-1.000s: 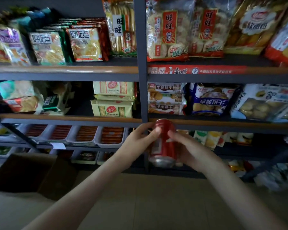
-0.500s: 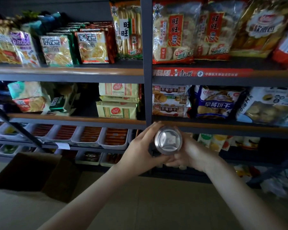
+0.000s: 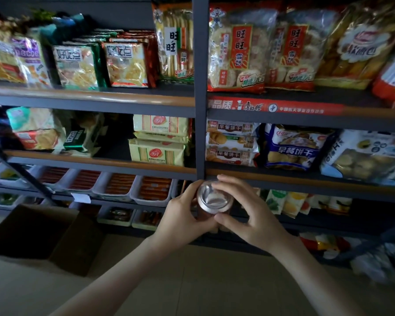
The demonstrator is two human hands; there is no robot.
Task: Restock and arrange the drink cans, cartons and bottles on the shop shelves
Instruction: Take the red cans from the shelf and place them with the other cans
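A red drink can [image 3: 212, 200] is held in front of the shelf unit, its silver end turned toward me. My left hand [image 3: 183, 215] wraps the can's left side and bottom. My right hand [image 3: 249, 213] is on its right side, fingers spread over the silver end and thumb under it. The can hangs just below the dark upright post [image 3: 201, 87] and the edge of the second shelf [image 3: 306, 179]. Most of the can's red body is hidden by my hands.
Shelves above hold biscuit and rice-cracker bags [image 3: 235, 49] and stacked yellow packs [image 3: 157, 151]. White trays of sausage sticks [image 3: 153, 190] fill the lower left shelf. An open cardboard box [image 3: 43, 233] stands on the tiled floor at the left. Loose packets [image 3: 328, 245] lie low right.
The can has turned from side-on, red label showing, to silver end facing me. My right hand's fingers have come over that end. The view has shifted slightly closer to the shelves.
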